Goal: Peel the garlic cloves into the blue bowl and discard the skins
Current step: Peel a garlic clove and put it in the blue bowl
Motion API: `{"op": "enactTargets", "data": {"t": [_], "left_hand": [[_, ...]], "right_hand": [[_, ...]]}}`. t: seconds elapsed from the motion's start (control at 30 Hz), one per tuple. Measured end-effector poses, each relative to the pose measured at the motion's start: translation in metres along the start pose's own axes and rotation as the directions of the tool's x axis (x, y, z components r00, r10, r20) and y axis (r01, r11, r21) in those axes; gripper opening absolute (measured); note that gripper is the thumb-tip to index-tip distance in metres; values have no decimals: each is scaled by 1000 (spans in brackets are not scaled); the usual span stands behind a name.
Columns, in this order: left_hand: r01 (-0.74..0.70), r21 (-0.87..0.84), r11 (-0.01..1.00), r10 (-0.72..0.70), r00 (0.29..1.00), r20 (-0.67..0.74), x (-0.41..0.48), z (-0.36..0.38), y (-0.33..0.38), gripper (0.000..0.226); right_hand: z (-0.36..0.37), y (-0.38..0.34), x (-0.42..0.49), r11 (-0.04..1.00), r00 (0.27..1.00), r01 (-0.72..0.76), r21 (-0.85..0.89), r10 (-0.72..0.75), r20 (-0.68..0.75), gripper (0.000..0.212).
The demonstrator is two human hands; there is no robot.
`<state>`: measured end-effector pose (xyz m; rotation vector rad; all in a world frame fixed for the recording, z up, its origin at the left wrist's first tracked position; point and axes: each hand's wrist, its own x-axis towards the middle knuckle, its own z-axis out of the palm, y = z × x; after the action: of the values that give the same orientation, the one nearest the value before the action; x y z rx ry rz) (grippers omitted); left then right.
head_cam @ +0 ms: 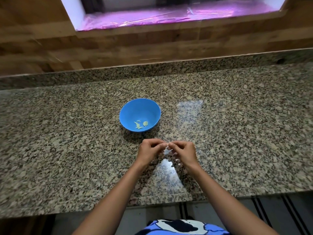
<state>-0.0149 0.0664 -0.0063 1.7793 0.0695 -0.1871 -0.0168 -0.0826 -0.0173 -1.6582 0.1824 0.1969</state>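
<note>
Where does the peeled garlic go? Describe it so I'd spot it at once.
Find the speckled granite counter below the wooden wall. Near its middle, just beyond the left hand and right hand, sits a round bowl holding a few pale cloves. It is the only blue thing on the stone.

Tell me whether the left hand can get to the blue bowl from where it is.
Probably yes. The blue bowl stands just beyond the left hand, with only bare counter between them. The hand is busy, though: with the right hand it pinches a garlic clove.
</note>
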Motion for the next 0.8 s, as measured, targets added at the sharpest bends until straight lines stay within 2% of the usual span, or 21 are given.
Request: {"op": "enactTargets", "data": {"t": [0.17,0.33,0.43,0.53,0.6,0.7,0.8], "left_hand": [[96,-73,993,-88,990,112,-1,4,-1,24],[193,-183,964,-163,973,165,-6,3,-3,29],[297,-307,904,-248,950,188,-10,5,-4,29],[372,-399,838,-305,926,221,-11,6,-7,28],[360,-330,873,-302,929,214,-11,4,-7,29],[259,-120,958,-238,957,164,-10,2,-5,31],[133,123,984,-143,987,76,-6,3,-7,27]], "right_hand": [[4,-8,-8,967,983,-175,186,162,81,13],[2,-8,-11,938,963,-266,222,249,104,12],[3,-12,-14,936,959,-278,215,257,120,12],[4,-17,-17,904,947,-313,291,275,165,12],[4,-19,-17,879,938,-343,332,299,177,11],[3,-16,-19,854,928,-370,365,321,189,11],[3,-14,-22,837,912,-404,369,337,235,13]]}}
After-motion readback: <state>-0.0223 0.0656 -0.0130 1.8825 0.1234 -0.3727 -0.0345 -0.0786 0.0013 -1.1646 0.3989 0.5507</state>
